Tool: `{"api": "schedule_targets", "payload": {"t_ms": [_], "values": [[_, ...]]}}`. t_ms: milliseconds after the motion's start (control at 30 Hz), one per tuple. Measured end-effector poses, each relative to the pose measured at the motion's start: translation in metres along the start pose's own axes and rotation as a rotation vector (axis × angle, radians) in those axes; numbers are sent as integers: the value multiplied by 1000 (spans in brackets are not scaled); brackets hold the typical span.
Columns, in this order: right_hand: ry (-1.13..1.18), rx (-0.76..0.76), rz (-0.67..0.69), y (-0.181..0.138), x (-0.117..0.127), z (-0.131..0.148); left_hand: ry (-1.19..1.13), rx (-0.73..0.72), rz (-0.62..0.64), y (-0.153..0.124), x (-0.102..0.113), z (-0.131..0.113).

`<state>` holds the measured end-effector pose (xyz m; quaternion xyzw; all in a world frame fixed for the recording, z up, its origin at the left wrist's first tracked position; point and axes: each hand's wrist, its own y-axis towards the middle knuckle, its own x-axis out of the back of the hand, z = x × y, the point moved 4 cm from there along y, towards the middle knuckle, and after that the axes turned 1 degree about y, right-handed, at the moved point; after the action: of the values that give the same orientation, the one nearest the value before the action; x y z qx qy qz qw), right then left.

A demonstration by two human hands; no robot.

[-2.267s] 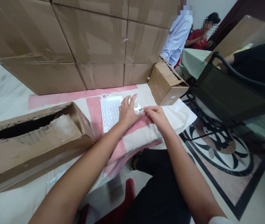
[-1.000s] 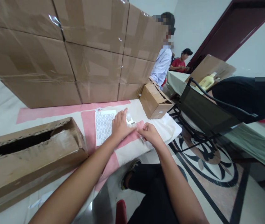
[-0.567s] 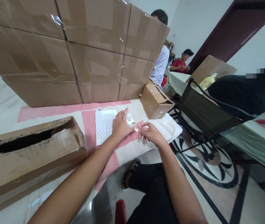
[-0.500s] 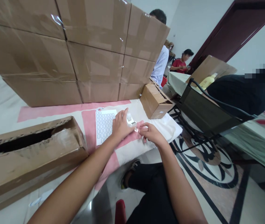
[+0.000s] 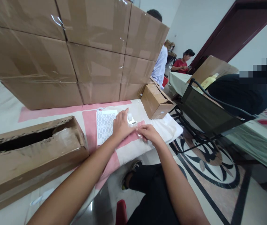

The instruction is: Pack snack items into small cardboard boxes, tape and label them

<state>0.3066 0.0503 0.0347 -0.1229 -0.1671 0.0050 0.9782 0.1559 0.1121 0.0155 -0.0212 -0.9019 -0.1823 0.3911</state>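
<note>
My left hand point(image 5: 121, 125) is closed around a small white device point(image 5: 130, 118), holding it down on the pink-and-white cloth point(image 5: 133, 147). My right hand point(image 5: 148, 133) pinches something small and clear at the device's near end; I cannot make out what it is. A white sheet of small rectangular stickers point(image 5: 104, 125) lies flat just left of my left hand.
A long torn cardboard box point(image 5: 27, 156) lies at the left. Stacked taped cartons point(image 5: 77, 50) form a wall behind. A small open carton point(image 5: 156, 101) sits at the right of the cloth. A dark chair point(image 5: 206, 114) stands to the right, with other people beyond.
My right hand has shifted slightly left, closer to the device, and its fingers have curled lower. The left hand stays put on the device.
</note>
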Motion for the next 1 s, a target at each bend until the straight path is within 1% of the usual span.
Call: {"api": "schedule_targets", "payload": {"t_ms": [233, 400, 500, 600, 733, 867, 1000], "values": [[24, -10, -3, 10, -4, -10, -12, 9, 1, 0, 2, -2], [57, -39, 27, 14, -8, -13, 0, 6, 11, 0, 1, -3], [77, -47, 53, 13, -7, -11, 12, 14, 36, 1, 1, -3], [80, -50, 65, 12, -6, -11, 22, -5, 89, 3, 0, -1], [50, -22, 36, 16, -6, -15, 23, -50, 135, 2, 1, 3], [-4, 19, 2, 25, -8, -22, 1, -41, 130, 1, 1, 4], [-45, 16, 8, 32, -8, -27, -32, -33, 130, 2, -2, 5]]}}
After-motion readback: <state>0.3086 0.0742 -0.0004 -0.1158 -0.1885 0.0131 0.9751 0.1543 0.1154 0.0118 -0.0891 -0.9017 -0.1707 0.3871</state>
